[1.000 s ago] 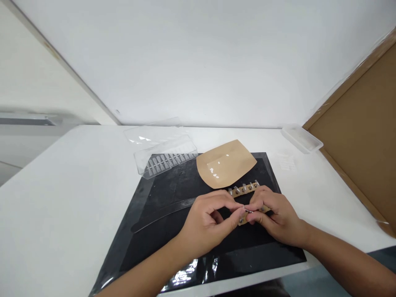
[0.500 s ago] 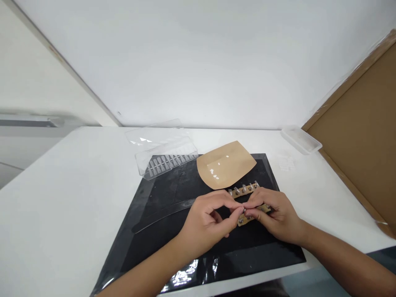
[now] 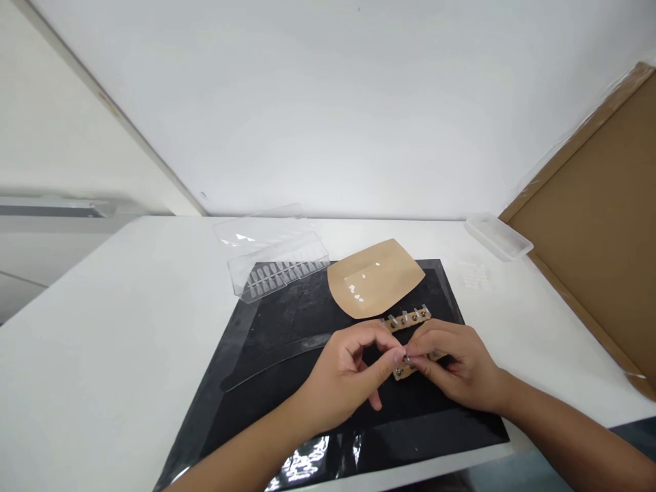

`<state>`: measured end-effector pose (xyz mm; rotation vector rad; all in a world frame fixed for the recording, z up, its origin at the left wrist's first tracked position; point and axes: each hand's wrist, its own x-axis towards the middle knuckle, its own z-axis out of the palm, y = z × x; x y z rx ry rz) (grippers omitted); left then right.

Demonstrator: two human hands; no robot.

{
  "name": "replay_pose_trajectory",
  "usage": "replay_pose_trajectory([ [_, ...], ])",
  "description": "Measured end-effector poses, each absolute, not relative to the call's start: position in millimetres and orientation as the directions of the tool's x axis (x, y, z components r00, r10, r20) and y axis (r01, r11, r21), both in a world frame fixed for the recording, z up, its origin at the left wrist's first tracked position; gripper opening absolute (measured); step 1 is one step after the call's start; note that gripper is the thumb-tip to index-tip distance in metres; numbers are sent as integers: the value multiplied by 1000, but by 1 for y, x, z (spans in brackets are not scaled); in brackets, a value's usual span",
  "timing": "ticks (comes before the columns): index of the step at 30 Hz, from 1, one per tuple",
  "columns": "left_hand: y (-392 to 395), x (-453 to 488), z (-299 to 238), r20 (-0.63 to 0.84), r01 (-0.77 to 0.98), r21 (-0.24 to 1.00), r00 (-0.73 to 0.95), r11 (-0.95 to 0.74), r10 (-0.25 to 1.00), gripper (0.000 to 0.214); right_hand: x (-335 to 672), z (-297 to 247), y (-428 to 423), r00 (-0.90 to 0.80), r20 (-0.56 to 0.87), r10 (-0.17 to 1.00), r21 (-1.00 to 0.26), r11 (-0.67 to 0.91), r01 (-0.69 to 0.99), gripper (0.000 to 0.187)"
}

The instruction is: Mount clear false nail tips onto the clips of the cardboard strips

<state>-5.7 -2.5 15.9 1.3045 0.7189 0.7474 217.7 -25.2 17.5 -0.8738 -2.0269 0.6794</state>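
Note:
My left hand (image 3: 353,369) and my right hand (image 3: 454,359) meet fingertip to fingertip, both pinched. Between them is something tiny with a shiny glint; its kind cannot be made out. Just under the fingertips lies a tan strip with metal studs (image 3: 400,374), mostly covered by my right hand. Behind it, a second tan strip (image 3: 410,319) carries several metal studs with clear nail tips standing up from them. Both strips rest on a black mat (image 3: 287,424).
A tan sheet (image 3: 384,287) bears small white pieces. Left of it stands a clear box (image 3: 320,263) of false nail tips near a transparent lid (image 3: 256,225). A dark curved strip (image 3: 266,365) crosses the mat. Back right are a translucent tray (image 3: 497,236) and a cardboard panel (image 3: 594,219).
The view has shifted slightly, so the scene sits a little lower. Both hands stay together at the fingertips, and a lower left finger now shows more.

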Motion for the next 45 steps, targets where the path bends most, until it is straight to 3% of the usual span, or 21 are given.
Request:
replay_pose_trajectory([
  [3, -2, -6, 15, 15, -26, 1000, 524, -1, 851, 26, 217, 19, -25, -475, 454, 754, -702, 631, 331, 10],
  [5, 3, -8, 14, 184, 58, 970, 456, -235, 871, 20, 216, 19, -26, -488, 440, 754, -705, 627, 332, 11],
  [7, 11, -13, 14, 432, 182, 832, 382, -524, 817, 12, 217, 19, -27, -485, 437, 757, -705, 624, 337, 14],
  [9, 22, -19, 13, 617, 312, 642, 331, -700, 714, 8, 218, 19, -28, -464, 457, 759, -696, 630, 344, 15],
  [12, 41, -28, 10, 738, 480, 443, 284, -757, 612, 7, 220, 19, -27, -415, 488, 768, -686, 631, 361, 14],
  [14, 52, -32, 7, 775, 550, 397, 227, -735, 589, 6, 220, 19, -26, -390, 486, 782, -685, 619, 386, 11],
  [18, 66, -38, 1, 744, 618, 446, 146, -647, 652, 10, 222, 19, -23, -315, 443, 839, -692, 544, 476, 7],
  [23, 58, -38, 6, 664, 613, 474, 222, -632, 714, 24, 237, 18, -9, -305, 413, 858, -711, 513, 481, 4],
  [29, 28, -24, 15, 642, 399, 468, 460, -789, 613, 16, 263, 32, 8, -328, 394, 859, -707, 511, 488, 6],
  [34, 9, -12, 9, 473, 316, 499, 681, -807, 559, 23, 270, 33, 5, -402, 282, 871, -713, 471, 520, 13],
  [37, 4, -10, 4, 395, 342, 504, 725, -793, 564, 29, 274, 28, 2, -471, 232, 851, -725, 474, 499, 13],
  [45, 3, -10, -5, 365, 398, 481, 719, -781, 592, 41, 288, 23, 2, -603, 115, 790, -674, 508, 537, 8],
])
